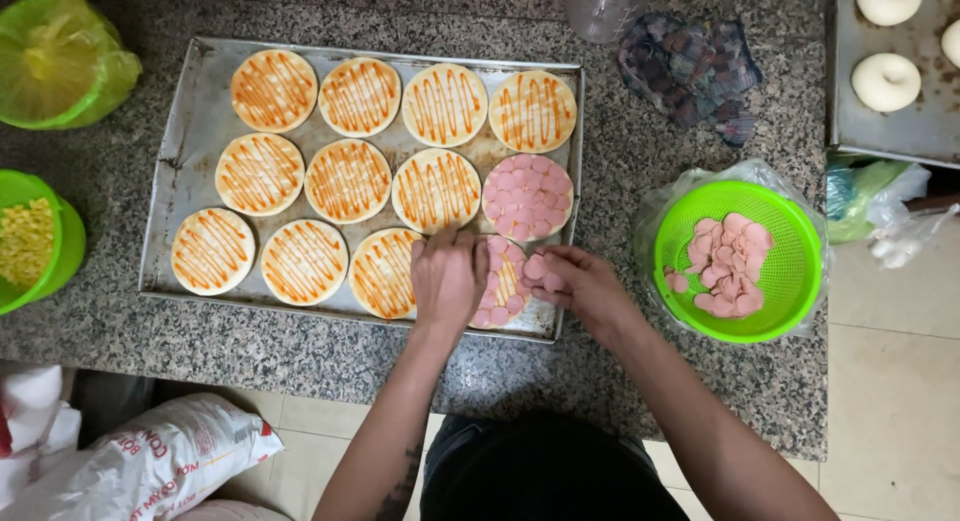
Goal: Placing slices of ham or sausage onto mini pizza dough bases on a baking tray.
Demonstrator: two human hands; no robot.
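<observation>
Twelve sauced dough rounds fill the metal baking tray [180, 171]. On the front-right round [505, 286], the left hand [447, 276] presses flat, fingers closed together, while the right hand [575, 281] pinches sausage slices [535, 269]. Slices could slide off the round's edge if crowded.

tray [190, 181]: dull, scuffed metal
counter [640, 181]: speckled polished stone
colander [790, 281]: glossy green plastic
sausage slices [728, 263]: smooth, pink

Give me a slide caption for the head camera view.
Two hands lay pink sausage slices on sauced dough rounds in a metal tray.
</observation>
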